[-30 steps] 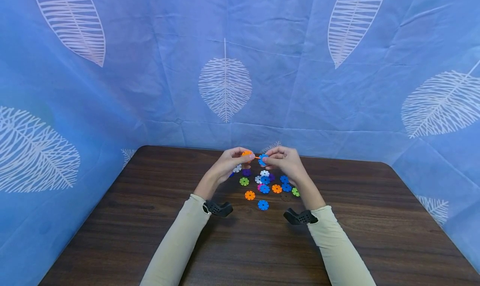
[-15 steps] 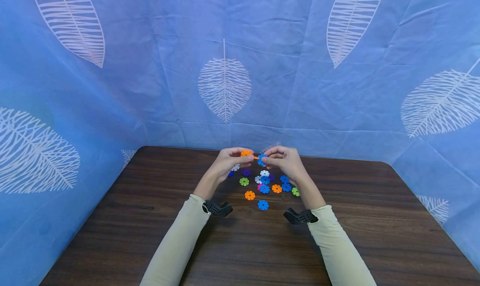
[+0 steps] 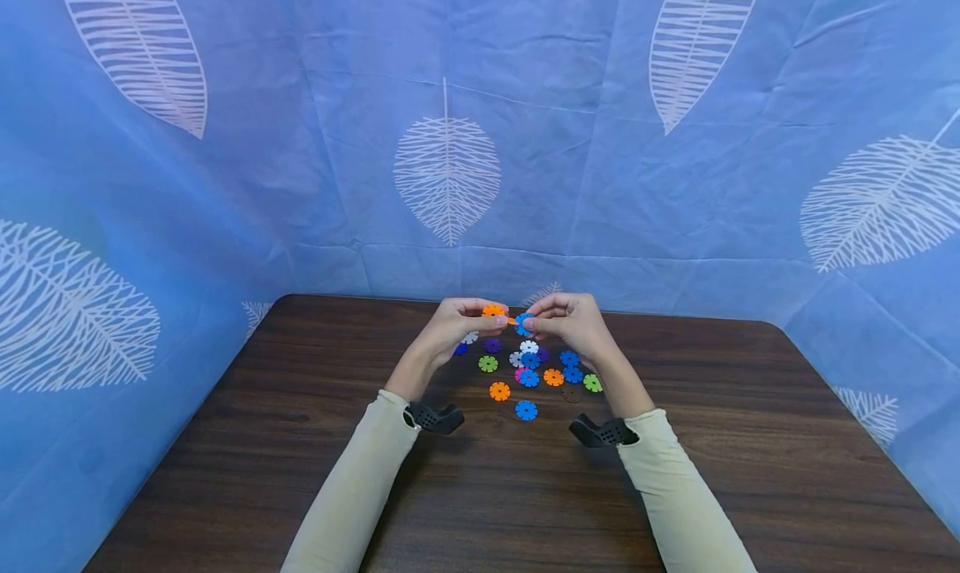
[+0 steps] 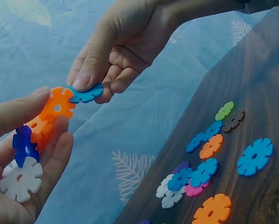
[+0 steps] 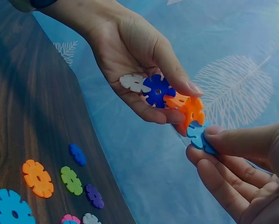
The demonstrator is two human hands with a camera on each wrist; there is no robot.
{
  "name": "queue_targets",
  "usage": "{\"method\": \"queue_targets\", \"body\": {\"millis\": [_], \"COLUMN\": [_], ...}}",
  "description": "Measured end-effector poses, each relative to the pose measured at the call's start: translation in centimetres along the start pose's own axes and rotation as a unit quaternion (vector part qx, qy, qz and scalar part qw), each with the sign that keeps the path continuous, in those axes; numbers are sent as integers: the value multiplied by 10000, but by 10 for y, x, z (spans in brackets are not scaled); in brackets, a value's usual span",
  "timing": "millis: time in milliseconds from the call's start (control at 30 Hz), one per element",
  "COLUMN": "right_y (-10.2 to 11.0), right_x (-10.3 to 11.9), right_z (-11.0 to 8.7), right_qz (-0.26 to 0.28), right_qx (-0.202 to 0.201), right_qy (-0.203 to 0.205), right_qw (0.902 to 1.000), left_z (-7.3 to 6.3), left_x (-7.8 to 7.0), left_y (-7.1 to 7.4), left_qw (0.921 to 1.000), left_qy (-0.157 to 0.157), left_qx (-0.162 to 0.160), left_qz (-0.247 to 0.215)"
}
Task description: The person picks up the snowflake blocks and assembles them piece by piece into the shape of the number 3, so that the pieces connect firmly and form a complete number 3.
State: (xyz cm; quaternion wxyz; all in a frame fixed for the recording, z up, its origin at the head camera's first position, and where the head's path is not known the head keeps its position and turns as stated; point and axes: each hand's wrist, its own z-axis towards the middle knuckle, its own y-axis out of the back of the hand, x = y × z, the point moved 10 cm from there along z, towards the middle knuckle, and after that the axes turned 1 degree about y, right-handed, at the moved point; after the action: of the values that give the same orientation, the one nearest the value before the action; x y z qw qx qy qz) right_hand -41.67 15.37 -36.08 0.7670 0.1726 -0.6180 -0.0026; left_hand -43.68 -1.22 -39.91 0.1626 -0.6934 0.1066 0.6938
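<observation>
In my left hand is a chain of joined notched plastic discs, gripped between thumb and fingers. The chain runs from a white disc through a dark blue disc to two orange discs, the outermost orange disc standing past the thumb. My right hand pinches a light blue disc between thumb and index finger. Its edge meets the outermost orange disc; how deep the notches sit in each other, I cannot tell. Both hands are raised above the table's far edge, close together.
Loose discs lie on the dark wooden table below the hands, among them an orange disc, a blue disc and a green disc. Some overlap. A blue leaf-patterned cloth hangs behind the table.
My left hand has shifted slightly left and down with the chain. The light blue disc has tilted or dropped a little, still in my right hand. The loose discs lie as before.
</observation>
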Motion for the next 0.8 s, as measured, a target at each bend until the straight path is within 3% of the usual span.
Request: {"method": "queue_targets", "body": {"millis": [467,800], "right_y": [2,4], "right_x": [2,0], "right_z": [0,-2], "right_qz": [24,477], "right_qx": [-223,-814], "right_qy": [15,-118], "right_qw": [9997,9955], "left_z": [-2,0], "left_x": [-3,-4], "left_y": [-7,-13], "left_qw": [9999,9994], "left_qy": [-110,-164], "left_qx": [50,231], "left_qz": [-114,-221]}}
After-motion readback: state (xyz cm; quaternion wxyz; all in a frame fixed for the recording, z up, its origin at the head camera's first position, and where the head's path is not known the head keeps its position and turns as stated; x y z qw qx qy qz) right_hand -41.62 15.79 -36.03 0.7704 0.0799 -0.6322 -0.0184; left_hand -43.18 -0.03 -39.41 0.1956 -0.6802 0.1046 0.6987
